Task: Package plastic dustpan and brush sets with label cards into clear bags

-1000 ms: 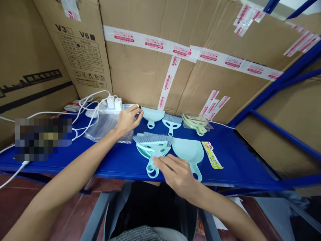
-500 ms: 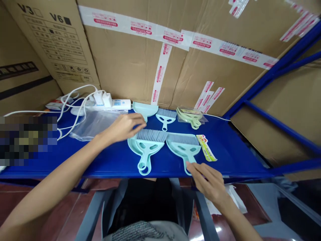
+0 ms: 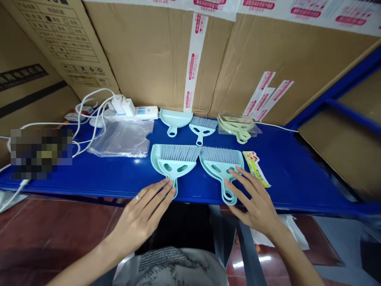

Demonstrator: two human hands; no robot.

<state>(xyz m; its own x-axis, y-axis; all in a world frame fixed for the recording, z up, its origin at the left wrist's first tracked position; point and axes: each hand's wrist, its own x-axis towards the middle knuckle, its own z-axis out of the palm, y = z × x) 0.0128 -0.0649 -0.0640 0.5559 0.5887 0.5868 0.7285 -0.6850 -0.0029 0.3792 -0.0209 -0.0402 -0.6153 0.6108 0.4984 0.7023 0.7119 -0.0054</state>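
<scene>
On the blue table [image 3: 285,159] | your left hand [image 3: 141,210] covers the left brush's handle [image 3: 173,178], can't tell grip | right hand [image 3: 256,204] spreads open over the right brush [image 3: 223,170] | likely light, stiff; hold there

- Here we are, up on the person's head, one view looking forward and steeply down!
- Closest below, the grey-patterned shirt [image 3: 178,266]; left hand [image 3: 145,212] and right hand [image 3: 257,200] just ahead.
- Mid-frame, the blue tabletop [image 3: 288,159]; farther off, cardboard panels [image 3: 149,59] across the top.
</scene>
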